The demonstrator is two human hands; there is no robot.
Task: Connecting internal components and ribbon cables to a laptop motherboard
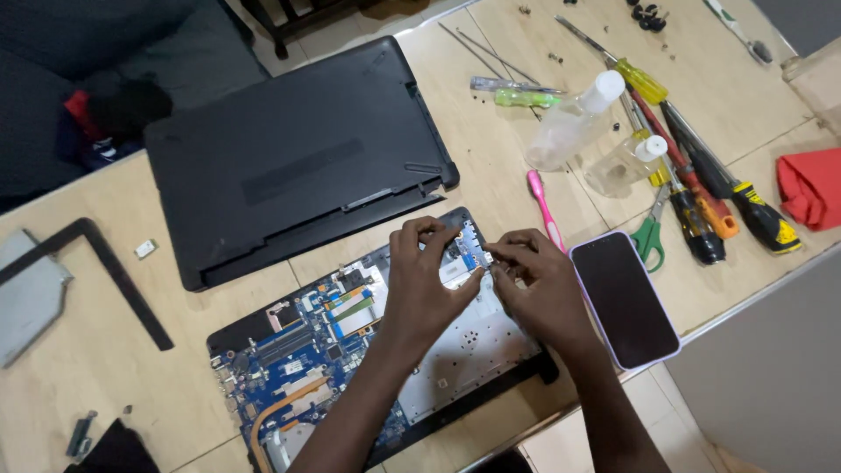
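Note:
An opened laptop base (464,359) lies on the wooden table, its blue motherboard (302,350) and copper heat pipe (272,412) exposed. My left hand (420,280) rests over the upper right part of the base, fingers curled around a small blue board (469,250) near the corner. My right hand (534,280) meets it from the right, fingertips pinched on a small part at that board. What the fingers pinch is too small to make out.
The laptop's black bottom cover (289,166) lies behind. A phone (624,298) sits right of my hands, by a pink toothbrush (543,206), green scissors (648,236), several screwdrivers (701,184), two clear bottles (574,123), and a red cloth (810,188). Loose screws dot the far table.

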